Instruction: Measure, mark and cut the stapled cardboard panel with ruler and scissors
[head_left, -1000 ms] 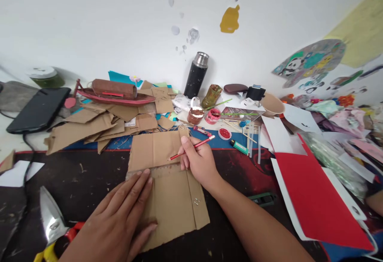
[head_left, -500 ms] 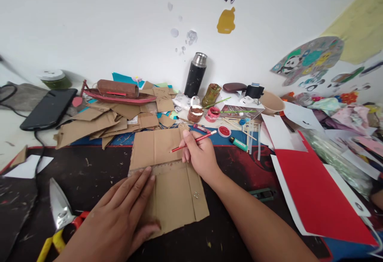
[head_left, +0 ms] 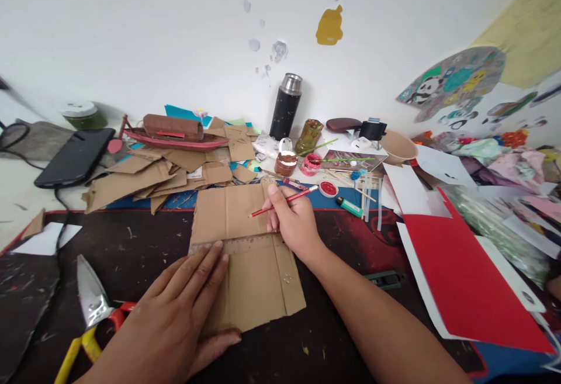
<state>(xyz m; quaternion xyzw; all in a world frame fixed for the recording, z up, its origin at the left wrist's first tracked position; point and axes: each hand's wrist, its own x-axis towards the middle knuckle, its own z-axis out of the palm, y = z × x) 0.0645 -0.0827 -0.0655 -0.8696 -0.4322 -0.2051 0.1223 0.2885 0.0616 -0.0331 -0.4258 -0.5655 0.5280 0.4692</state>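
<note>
My left hand [head_left: 186, 299] lies flat, fingers stretched out, over the left side of a cardboard piece [head_left: 258, 287]. Its fingertips press on a clear ruler [head_left: 249, 245] that runs across the cardboard. In my right hand [head_left: 293, 220] is a red pencil [head_left: 260, 212], pinched between thumb and fingers. The pencil's point hangs just above the ruler's far edge, and I cannot tell whether it touches the cardboard. Large scissors [head_left: 93, 302] with red and yellow handles lie left of my left hand, blades spread.
Cardboard scraps [head_left: 131, 182] and a model boat [head_left: 173, 132] are piled at the back left. Behind the cardboard stand a black flask [head_left: 286, 109] and paint pots [head_left: 311, 164]. A green cutter [head_left: 385, 279] and red paper [head_left: 473, 279] lie at right, a phone [head_left: 74, 158] at left.
The view has shifted slightly. My right hand and the pencil keep nearly the same place over the cardboard; my left hand still holds down the ruler.
</note>
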